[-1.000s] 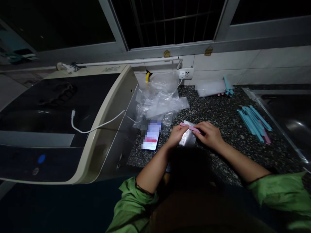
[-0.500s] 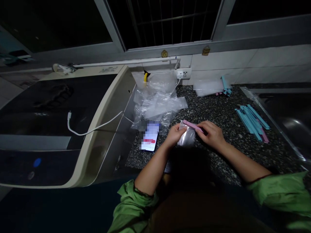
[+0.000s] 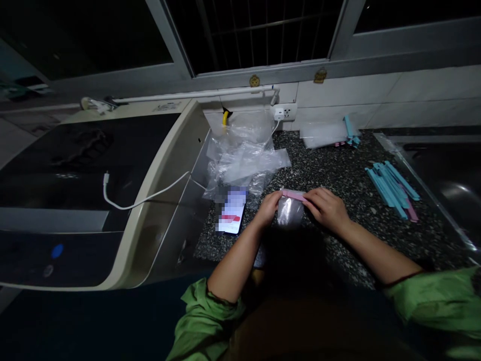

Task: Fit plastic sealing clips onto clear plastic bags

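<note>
A pink bag-sealing clip (image 3: 293, 195) lies across the top edge of a small clear plastic bag (image 3: 290, 212). My left hand (image 3: 268, 208) pinches the clip's left end together with the bag's top corner. At the other end, my right hand (image 3: 325, 208) has thumb and fingers closed on the clip. The bag hangs below the clip, between both hands, close over the dark counter. Whether the clip is fully pressed closed is too small to tell.
A lit phone (image 3: 232, 210) lies left of my hands, with loose clear bags (image 3: 242, 160) behind it. Blue and pink clips (image 3: 391, 188) sit at right, beside a sink (image 3: 451, 195). More bags (image 3: 322, 134) are by the wall; a large machine (image 3: 150, 200) stands left.
The pink clip has turned from slanting to nearly level and now lies along the bag's top edge. My right hand has shifted slightly with it; the left thumb has moved off the bag's front.
</note>
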The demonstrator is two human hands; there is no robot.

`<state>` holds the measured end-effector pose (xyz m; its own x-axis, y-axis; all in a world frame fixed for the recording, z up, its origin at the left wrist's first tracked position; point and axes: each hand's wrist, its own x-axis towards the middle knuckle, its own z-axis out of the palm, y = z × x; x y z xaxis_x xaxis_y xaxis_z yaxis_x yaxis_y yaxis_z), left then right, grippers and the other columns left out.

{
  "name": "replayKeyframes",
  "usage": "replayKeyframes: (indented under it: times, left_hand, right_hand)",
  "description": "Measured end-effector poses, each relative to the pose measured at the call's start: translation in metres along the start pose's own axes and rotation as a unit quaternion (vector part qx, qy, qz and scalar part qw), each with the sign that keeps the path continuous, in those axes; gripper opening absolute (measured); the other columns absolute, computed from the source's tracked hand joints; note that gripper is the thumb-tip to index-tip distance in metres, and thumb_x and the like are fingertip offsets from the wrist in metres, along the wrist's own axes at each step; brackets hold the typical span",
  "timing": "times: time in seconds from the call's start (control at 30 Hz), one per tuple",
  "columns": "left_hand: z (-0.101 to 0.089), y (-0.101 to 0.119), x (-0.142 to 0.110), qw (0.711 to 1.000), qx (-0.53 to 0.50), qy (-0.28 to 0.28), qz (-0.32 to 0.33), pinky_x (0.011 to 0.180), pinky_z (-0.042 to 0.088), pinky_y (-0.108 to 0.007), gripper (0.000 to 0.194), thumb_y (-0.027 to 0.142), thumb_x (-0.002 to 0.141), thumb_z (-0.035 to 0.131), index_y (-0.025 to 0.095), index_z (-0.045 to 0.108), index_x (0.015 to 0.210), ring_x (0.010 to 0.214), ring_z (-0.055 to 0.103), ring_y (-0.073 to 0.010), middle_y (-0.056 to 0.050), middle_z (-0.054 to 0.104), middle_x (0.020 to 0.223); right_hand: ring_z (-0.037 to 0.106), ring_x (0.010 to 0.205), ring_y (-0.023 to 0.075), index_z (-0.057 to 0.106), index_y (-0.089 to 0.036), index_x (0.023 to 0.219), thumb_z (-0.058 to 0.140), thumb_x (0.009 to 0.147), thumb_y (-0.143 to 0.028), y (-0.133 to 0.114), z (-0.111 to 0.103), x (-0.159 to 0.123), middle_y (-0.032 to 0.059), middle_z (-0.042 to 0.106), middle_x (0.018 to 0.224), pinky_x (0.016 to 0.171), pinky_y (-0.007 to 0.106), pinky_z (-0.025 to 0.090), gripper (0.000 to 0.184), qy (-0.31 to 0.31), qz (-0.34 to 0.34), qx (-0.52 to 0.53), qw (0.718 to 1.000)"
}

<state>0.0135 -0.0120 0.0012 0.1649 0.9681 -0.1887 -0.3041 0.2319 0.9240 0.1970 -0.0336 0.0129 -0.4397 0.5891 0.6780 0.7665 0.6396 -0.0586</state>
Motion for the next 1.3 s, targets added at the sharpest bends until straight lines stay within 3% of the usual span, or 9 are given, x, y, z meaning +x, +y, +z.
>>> replayKeyframes:
  times: [0.23,0.73,1.3]
  left_hand:
    - [0.0043,0.0068,-0.0078,0.999,0.027,-0.046,0.001,0.053,0.031,-0.022,0.042,0.055,0.062,0.065,0.014,0.059,0.065,0.052,0.041,-0.0088,0.002,0.052,0.055]
    - [0.0093,0.0079,-0.0095,1.000,0.001,-0.026,-0.011,0.053,0.031,-0.023,0.035,0.047,0.068,0.064,0.013,0.058,0.064,0.050,0.040,-0.0083,0.003,0.051,0.054]
    - [0.0087,0.0036,-0.0092,0.999,-0.019,-0.031,-0.011,0.053,0.032,-0.023,0.041,0.051,0.063,0.067,0.012,0.059,0.070,0.050,0.042,-0.0078,0.002,0.053,0.055]
  right_hand:
    - [0.057,0.073,0.0172,0.064,-0.018,0.093,0.051,0.086,-0.023,-0.0014,-0.0023,0.0011,0.0066,0.065,0.079,0.067,0.029,0.048,0.015,-0.007,-0.015,-0.014,1.000]
    - [0.059,0.078,0.0191,0.058,-0.020,0.093,0.047,0.087,-0.024,0.0018,0.0076,-0.0038,0.0075,0.062,0.082,0.068,0.034,0.051,0.013,0.003,0.042,0.057,0.998]
    - [0.059,0.078,0.0192,0.058,-0.020,0.093,0.049,0.086,-0.020,-0.0007,0.0024,-0.0012,0.0075,0.063,0.081,0.067,0.034,0.050,0.011,0.024,0.024,0.065,0.997]
